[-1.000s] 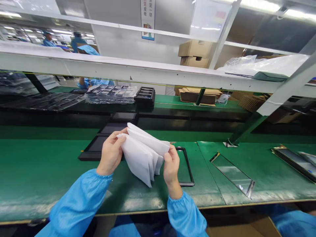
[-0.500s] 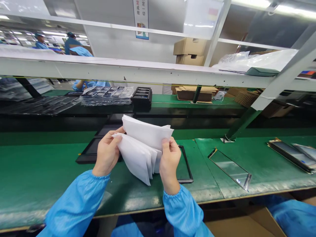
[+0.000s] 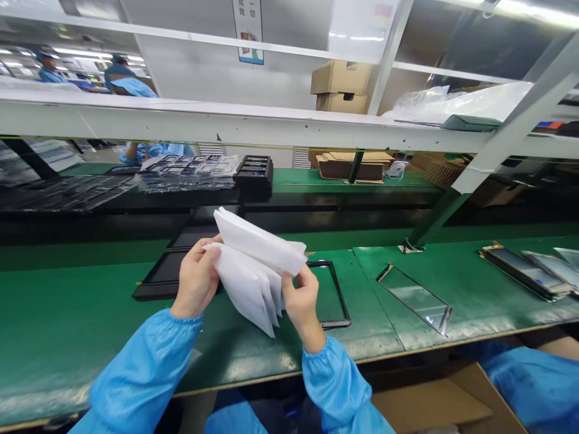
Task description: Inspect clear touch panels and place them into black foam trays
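A stack of white sheets [image 3: 253, 271] is held up over the green bench [image 3: 67, 319], fanned apart at the right side. My left hand [image 3: 195, 282] grips the stack's left edge, fingers closed on it. My right hand [image 3: 301, 298] pinches the lower sheets at the right corner, while the top sheet lifts away above it. Both arms wear blue sleeves. Under the sheets lies a black-framed panel [image 3: 332, 295] flat on the bench. A long black tray [image 3: 181, 259] runs back from behind my left hand.
A clear glass strip [image 3: 414, 298] lies right of the panel, more panels [image 3: 529, 271] at the far right. A black box [image 3: 254, 172] and trays of parts [image 3: 190, 169] sit across the belt. A white shelf beam [image 3: 226, 126] spans overhead. People in blue work behind.
My right hand slid lower along the stack's right corner, separating the top sheet from the rest. The view drifted slightly right and down. My left hand kept its grip.
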The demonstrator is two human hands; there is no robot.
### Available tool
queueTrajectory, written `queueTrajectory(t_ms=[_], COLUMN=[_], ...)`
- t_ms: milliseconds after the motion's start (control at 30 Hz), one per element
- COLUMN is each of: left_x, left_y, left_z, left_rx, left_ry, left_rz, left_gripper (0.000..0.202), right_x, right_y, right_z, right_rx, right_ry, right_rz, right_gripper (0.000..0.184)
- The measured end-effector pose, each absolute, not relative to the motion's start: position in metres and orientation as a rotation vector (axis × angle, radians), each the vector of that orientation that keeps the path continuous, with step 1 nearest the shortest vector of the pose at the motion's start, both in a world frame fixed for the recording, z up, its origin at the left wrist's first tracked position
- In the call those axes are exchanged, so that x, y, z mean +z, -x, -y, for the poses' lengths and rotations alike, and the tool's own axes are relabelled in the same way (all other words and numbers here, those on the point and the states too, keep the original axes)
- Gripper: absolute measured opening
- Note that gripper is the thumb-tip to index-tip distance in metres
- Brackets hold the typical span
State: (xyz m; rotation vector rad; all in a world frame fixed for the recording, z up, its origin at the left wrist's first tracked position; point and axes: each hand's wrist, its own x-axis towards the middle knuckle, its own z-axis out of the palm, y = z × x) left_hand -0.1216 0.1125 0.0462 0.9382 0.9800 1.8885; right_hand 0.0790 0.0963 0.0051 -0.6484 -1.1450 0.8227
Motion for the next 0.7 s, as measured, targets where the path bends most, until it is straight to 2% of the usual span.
queueTrajectory(t_ms=[33,333,567,633,700], left_x=[0.048,0.082,0.081,0.080,0.078], left_y=[0.121,0.117,0.106,0.105,0.110], left_z=[-0.112,-0.112,-0.134,-0.133,-0.130], left_rx=[1.888,1.985,2.060,2.075,2.051], left_ry=[-0.946,-1.068,-1.119,-1.127,-1.142], left_rz=[-0.980,-0.992,-1.104,-1.118,-1.108], left_gripper=[0.020,0.020,0.020,0.023,0.037], right_x=[0.009,0.056,0.043,0.037,0.034], right_y=[-0.077,-0.068,-0.090,-0.089,-0.083], right_z=[-0.097,-0.104,-0.099,-0.099,-0.103], right_rx=[0.807,0.901,1.074,1.013,0.973], right_ry=[0.660,0.667,0.566,0.696,0.798], right_rz=[1.127,1.023,1.365,1.421,1.367], right_gripper=[0.011,0.030,0.078,0.072,0.050])
